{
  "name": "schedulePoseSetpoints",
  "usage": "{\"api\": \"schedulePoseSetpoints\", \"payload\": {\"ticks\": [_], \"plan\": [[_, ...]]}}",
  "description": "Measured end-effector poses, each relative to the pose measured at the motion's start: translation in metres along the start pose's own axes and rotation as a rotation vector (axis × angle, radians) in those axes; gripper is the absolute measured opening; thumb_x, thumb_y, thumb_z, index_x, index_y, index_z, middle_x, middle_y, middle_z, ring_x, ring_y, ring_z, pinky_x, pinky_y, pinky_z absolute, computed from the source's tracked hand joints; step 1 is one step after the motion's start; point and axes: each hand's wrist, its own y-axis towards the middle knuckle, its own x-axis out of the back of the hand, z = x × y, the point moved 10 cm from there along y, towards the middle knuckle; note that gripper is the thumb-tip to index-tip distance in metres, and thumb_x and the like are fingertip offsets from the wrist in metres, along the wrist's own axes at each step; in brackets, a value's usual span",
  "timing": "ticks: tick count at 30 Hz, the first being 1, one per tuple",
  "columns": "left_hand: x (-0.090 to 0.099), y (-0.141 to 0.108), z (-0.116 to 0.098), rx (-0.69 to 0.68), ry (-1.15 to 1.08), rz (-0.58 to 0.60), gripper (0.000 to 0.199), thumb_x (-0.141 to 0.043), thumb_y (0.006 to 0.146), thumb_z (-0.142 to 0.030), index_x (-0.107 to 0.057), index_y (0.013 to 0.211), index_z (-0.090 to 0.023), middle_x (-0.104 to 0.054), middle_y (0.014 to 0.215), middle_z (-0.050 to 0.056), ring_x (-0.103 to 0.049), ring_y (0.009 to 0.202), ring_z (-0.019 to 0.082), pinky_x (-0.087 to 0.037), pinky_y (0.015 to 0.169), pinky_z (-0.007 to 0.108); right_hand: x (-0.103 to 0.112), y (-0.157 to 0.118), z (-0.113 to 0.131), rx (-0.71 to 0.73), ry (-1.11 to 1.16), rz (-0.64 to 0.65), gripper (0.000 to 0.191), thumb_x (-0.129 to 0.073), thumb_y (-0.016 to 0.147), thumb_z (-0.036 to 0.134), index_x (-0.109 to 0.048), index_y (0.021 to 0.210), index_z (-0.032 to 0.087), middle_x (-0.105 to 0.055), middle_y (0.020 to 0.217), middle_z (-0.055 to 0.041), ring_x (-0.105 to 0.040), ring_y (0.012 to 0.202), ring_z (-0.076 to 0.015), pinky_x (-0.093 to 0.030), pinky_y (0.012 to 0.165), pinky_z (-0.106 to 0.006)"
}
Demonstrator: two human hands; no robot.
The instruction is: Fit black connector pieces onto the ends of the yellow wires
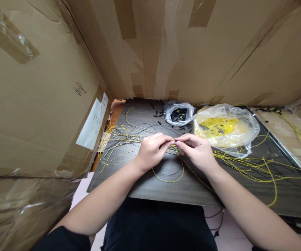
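Over the middle of the dark table (pixel 150 184), my left hand (pixel 154 148) and my right hand (pixel 194 148) meet fingertip to fingertip. A small black piece (pixel 176 141) shows between them, pinched by both hands; its details are too small to tell. Yellow wires (pixel 234 162) run beneath and beside my hands to both sides, mixed with black ones. One yellow wire loops below my hands. Beyond them, an open plastic bag (pixel 179 114) holds small black pieces, and a larger plastic bag (pixel 218 127) holds many small yellow pieces.
Loose black pieces (pixel 159 114) lie around the smaller bag. Tall cardboard walls (pixel 150 52) stand behind and to the left, with a white paper sheet (pixel 92 122) on the left one. At the right, more yellow wires (pixel 299 134) lie on cardboard past the table edge.
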Motion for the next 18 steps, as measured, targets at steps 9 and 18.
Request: {"api": "schedulePoseSetpoints", "payload": {"ticks": [9, 18], "plan": [[0.0053, -0.0011, 0.0005, 0.03, -0.004, -0.049, 0.009, -0.066, 0.091, -0.025, -0.071, 0.093, -0.018, -0.076, 0.084, 0.003, -0.07, 0.073, 0.013, -0.055, 0.07, 0.025, 0.0007, -0.0001, -0.0015, -0.052, 0.027, -0.008, 0.03, -0.071, 0.085, 0.045, -0.075, 0.098, 0.018, -0.061, 0.059, 0.001, -0.054, 0.048, -0.0113, -0.042, 0.046, -0.024], [0.004, -0.0007, 0.0005, 0.013, 0.038, -0.026, 0.009, -0.063, 0.093, -0.023, -0.07, 0.092, -0.018, -0.073, 0.081, 0.004, -0.065, 0.071, 0.012, -0.051, 0.068, 0.026, -0.001, -0.0011, 0.0065, 0.039, -0.05, -0.001, 0.026, -0.067, 0.088, 0.041, -0.074, 0.101, 0.019, -0.066, 0.078, -0.003, -0.055, 0.052, -0.0103, -0.045, 0.048, -0.025]]}}
